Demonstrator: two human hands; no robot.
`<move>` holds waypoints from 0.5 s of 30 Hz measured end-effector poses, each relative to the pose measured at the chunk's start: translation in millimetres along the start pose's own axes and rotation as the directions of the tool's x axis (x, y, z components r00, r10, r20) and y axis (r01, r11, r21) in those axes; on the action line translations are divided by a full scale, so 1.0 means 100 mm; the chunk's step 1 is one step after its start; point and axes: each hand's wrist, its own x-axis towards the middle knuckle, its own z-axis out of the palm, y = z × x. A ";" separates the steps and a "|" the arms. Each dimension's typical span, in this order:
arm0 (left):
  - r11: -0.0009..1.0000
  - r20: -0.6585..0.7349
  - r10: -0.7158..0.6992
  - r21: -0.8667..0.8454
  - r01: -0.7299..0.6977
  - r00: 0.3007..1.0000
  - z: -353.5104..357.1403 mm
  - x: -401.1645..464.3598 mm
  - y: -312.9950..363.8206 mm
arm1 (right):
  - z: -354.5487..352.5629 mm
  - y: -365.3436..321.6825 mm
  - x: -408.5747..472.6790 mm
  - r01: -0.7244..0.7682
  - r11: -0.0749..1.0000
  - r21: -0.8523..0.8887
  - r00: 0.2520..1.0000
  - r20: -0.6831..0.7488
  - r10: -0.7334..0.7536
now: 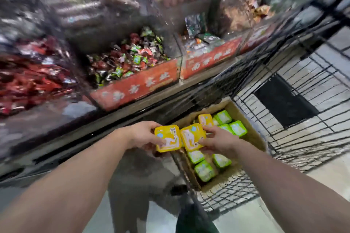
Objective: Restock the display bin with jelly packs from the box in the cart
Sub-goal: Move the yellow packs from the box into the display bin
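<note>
Red bin fronts [140, 85]: we see white Chinese characters, too blurred to read.
Yellow jelly pack [167, 138]: we see small dark Chinese print on its lid, not legible.
Numbers: we can read none.

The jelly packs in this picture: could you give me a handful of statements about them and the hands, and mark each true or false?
1. Each hand holds a yellow pack. True: the left hand grips one yellow pack, the right hand another.
2. The cardboard box holds only yellow packs. False: most packs in it are green packs, with one more yellow.
3. The box sits inside a wire cart. True.
4. The held packs are already in the display bin. False: they are held above the box edge, below the bin.
5. The bins have blue front labels. False: they are red.
</note>
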 end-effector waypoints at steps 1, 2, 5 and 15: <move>0.999 -0.019 0.027 -0.042 -0.028 0.999 -0.14 -0.28 -0.10 | 0.24 -0.09 -0.10 0.026 1.000 0.005 0.999 0.025 -0.026; 0.996 -0.035 0.051 -0.078 -0.054 0.998 -0.27 -0.59 -0.22 | 0.52 -0.16 -0.21 0.053 0.999 0.010 0.997 0.048 -0.053; 0.977 -0.124 0.096 -0.179 -0.117 0.988 -0.68 -1.58 -0.69 | 1.51 -0.37 -0.50 0.134 0.991 -0.016 0.981 0.142 -0.131; 0.740 -0.703 -0.001 -0.479 -0.472 0.711 -1.69 -4.24 -2.44 | 4.84 -1.16 -0.85 0.332 0.943 0.038 0.848 0.426 -0.316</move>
